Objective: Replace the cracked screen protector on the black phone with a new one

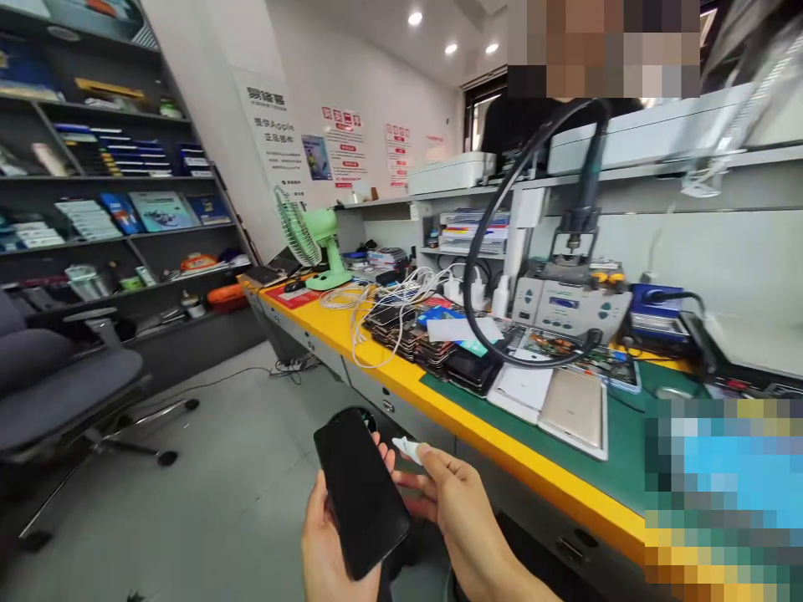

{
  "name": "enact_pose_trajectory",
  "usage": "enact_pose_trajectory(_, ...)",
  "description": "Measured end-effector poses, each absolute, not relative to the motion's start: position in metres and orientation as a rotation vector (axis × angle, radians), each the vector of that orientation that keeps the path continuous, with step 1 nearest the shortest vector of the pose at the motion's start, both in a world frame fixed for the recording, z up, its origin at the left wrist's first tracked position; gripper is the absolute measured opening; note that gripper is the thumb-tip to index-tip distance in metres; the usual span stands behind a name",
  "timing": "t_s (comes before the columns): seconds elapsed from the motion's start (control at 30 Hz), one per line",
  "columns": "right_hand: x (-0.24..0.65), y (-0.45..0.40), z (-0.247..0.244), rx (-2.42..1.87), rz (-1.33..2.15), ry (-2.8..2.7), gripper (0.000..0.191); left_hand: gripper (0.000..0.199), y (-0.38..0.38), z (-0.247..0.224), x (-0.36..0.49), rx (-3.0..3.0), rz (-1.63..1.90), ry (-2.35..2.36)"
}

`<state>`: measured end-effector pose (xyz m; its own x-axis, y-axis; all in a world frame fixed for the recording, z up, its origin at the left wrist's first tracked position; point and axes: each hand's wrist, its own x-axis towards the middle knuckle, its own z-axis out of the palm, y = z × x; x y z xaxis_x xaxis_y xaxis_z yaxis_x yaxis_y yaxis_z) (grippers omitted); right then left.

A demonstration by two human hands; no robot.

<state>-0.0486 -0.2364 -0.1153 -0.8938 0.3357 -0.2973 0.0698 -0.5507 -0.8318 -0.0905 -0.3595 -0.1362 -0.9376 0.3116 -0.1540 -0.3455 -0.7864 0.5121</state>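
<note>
Black and glossy, the phone [360,493] lay slanted near the view's six o'clock, dark screen upward. The left hand [326,539] cradled it from seven o'clock, thumb along one long edge, fingertips showing past the other. At three o'clock from the phone, the right hand [457,497] pinched a small white scrap [409,450] just beside it; whether its lower fingers touched the phone I couldn't tell. On the workbench [502,451], stacked handsets [427,351] sat at one o'clock, a gold-coloured device [572,403] at two, a green fan [327,242] at twelve.
</note>
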Motion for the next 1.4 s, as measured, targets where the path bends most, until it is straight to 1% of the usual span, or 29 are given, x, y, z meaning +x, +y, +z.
enact_pose_trajectory(0.1,-0.087,-0.244,-0.143,-0.481,2.297,-1.727,0.054,0.054,-0.381,-0.155,-0.126,-0.252,2.684,0.806)
enact_pose_trajectory(0.17,-0.114,-0.249,-0.164,-0.335,2.166,-1.872,0.053,0.049,-0.393,-0.173,-0.151,-0.366,2.672,0.828)
enact_pose_trajectory(0.27,-0.152,-0.257,-0.197,-0.175,2.061,-1.975,0.041,0.042,-0.408,-0.202,-0.188,-0.521,2.653,0.865)
enact_pose_trajectory(0.33,-0.175,-0.261,-0.218,0.019,1.876,-2.093,0.030,0.040,-0.416,-0.219,-0.212,-0.610,2.618,0.883)
enact_pose_trajectory(0.37,-0.186,-0.262,-0.229,0.143,1.751,-2.155,0.028,0.040,-0.420,-0.227,-0.224,-0.644,2.599,0.889)
enact_pose_trajectory(0.43,-0.205,-0.263,-0.249,0.385,1.499,-2.246,0.031,0.039,-0.426,-0.241,-0.247,-0.685,2.567,0.893)
enact_pose_trajectory(0.5,-0.223,-0.262,-0.268,0.561,1.326,-2.304,0.037,0.038,-0.429,-0.256,-0.269,-0.700,2.541,0.897)
enact_pose_trajectory(0.57,-0.238,-0.261,-0.284,0.675,1.196,-2.384,0.041,0.039,-0.431,-0.271,-0.289,-0.711,2.495,0.909)
enact_pose_trajectory(0.67,-0.257,-0.262,-0.305,0.738,1.080,-2.500,0.043,0.046,-0.433,-0.294,-0.311,-0.758,2.387,0.950)
enact_pose_trajectory(0.8,-0.278,-0.268,-0.333,0.730,1.115,-2.522,0.042,0.055,-0.437,-0.319,-0.329,-0.852,2.246,1.030)
enact_pose_trajectory(1.0,-0.312,-0.275,-0.377,0.616,1.306,-2.508,0.036,0.051,-0.442,-0.345,-0.355,-0.937,2.134,1.144)
enact_pose_trajectory(1.13,-0.337,-0.275,-0.405,0.482,1.450,-2.452,0.036,0.050,-0.439,-0.361,-0.376,-0.944,2.106,1.148)
enact_pose_trajectory(1.4,-0.391,-0.277,-0.436,0.427,1.533,-2.384,0.030,0.055,-0.444,-0.373,-0.405,-0.875,2.095,1.055)
